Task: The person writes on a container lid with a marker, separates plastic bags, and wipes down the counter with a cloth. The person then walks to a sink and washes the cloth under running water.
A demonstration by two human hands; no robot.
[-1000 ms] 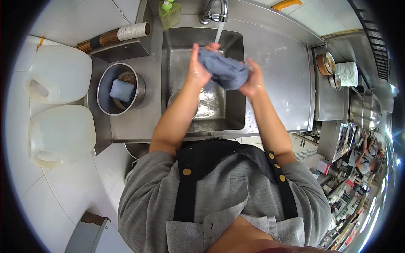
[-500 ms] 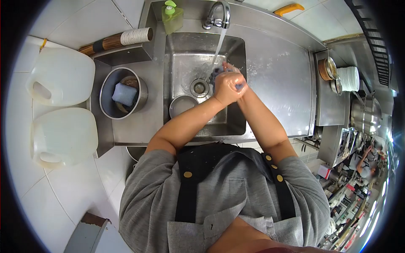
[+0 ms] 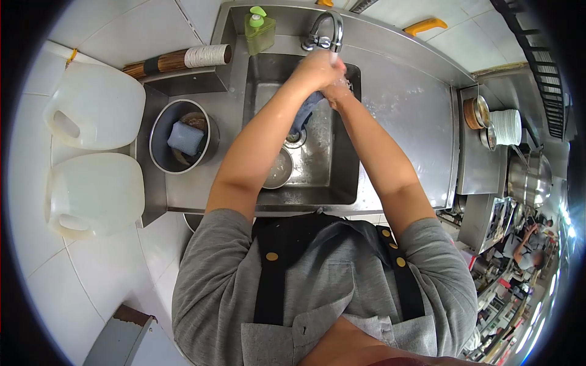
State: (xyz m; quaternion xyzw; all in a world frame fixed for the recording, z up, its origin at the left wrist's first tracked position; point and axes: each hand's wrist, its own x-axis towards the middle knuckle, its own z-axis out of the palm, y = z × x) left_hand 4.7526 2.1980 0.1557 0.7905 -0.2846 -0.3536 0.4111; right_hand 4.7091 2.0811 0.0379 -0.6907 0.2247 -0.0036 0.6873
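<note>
A wet, dark blue cloth (image 3: 309,110) hangs from my hands over the steel sink (image 3: 345,174). My left hand (image 3: 320,69) is right under the faucet (image 3: 336,30), its fingers curled round the upper part of the cloth and slightly blurred. Just below it, my right hand (image 3: 336,93) is closed on the same cloth. Water splashes around both hands. The cloth's lower end droops close to the drain (image 3: 295,139). A round metal bowl (image 3: 279,169) lies in the sink, partly behind my left forearm.
Left of the sink stands a metal pot (image 3: 160,155) with a blue-grey sponge (image 3: 185,138) in it. Two whitish plastic jugs (image 3: 97,113) are further left. A green soap bottle (image 3: 260,35) and a bamboo brush (image 3: 177,61) sit behind. White plates (image 3: 505,127) are stacked at right.
Both hands have moved up from mid-sink to the faucet, with the cloth between them. More of the cloth now hangs below the hands. The view has shifted slightly.
</note>
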